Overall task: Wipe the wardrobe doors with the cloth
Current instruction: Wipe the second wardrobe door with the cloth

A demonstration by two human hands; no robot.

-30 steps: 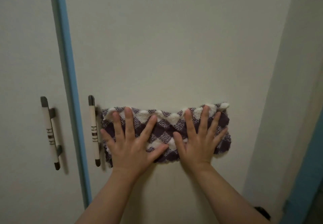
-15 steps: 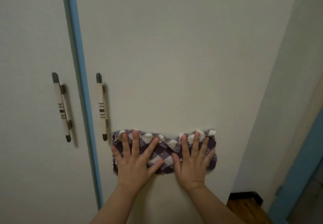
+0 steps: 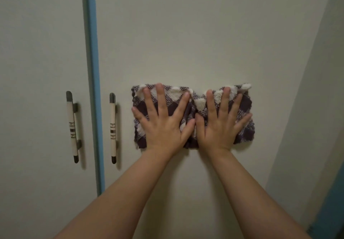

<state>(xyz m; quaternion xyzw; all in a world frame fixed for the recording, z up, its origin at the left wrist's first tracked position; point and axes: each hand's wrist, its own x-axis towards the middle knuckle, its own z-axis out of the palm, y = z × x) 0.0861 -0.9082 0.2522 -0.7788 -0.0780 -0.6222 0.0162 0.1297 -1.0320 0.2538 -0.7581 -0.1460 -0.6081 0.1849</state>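
While both palms press flat, the left hand and right hand pin the cloth mid-frame on the wardrobe door, fingers spread. Soft and light, it would likely bunch; even pressure near its ends suits.

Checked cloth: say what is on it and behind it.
The left hand and right hand press flat on the checked cloth. Behind it is the right wardrobe door; the patch it covers is hidden.

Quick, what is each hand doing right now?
Left hand: open, pressing the purple-and-white checked cloth.
Right hand: open, pressing the same cloth.
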